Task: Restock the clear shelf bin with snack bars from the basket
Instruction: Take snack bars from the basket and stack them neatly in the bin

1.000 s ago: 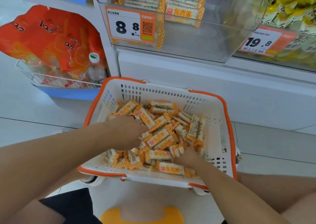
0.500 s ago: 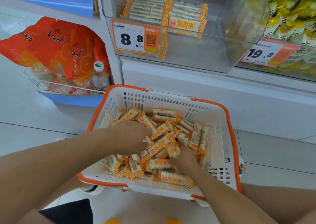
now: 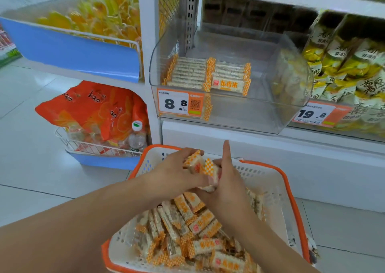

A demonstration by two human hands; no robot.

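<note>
Bars point(image 3: 203, 167) in orange-checked wrappers sit bunched between both hands, held above the far end of the white basket point(image 3: 280, 191) with its orange rim. The left hand point(image 3: 177, 172) curls round them from the left; the right hand point(image 3: 226, 186) clamps them from the right, one finger pointing straight up. More loose bars point(image 3: 193, 231) fill the basket below. The clear shelf bin point(image 3: 291, 106) ahead holds two short rows of bars point(image 3: 208, 73) at its left. Its tag point(image 3: 179, 104) reads 8.8; the neighbouring tag point(image 3: 314, 114) reads 19.8. Pale floor tiles point(image 3: 41, 168) lie underneath.
</note>
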